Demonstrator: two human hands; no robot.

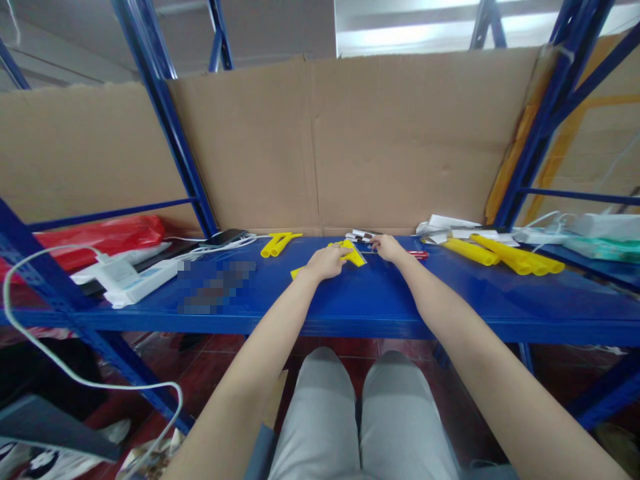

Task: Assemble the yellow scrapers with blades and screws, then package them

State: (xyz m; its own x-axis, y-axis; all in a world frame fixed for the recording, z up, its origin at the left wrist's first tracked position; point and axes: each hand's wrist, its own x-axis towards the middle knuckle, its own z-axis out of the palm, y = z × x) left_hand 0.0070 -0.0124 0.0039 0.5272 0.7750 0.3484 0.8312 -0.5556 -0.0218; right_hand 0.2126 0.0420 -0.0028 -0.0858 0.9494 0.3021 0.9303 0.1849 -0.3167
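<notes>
Left of the red-handled tool [419,255], the yellow piece [356,257] is pinched by the left hand [327,262], could be skewed if gripped loosely; right hand [388,247] closure can't be told.

Plain light-grey trousers [320,420] show at six o'clock, the cloth shading darker over the rounded knees [323,363]. The left forearm [267,350], towards seven, and right forearm [453,317], towards four, are bare down to the left hand [327,261] and right hand [389,248].
</notes>
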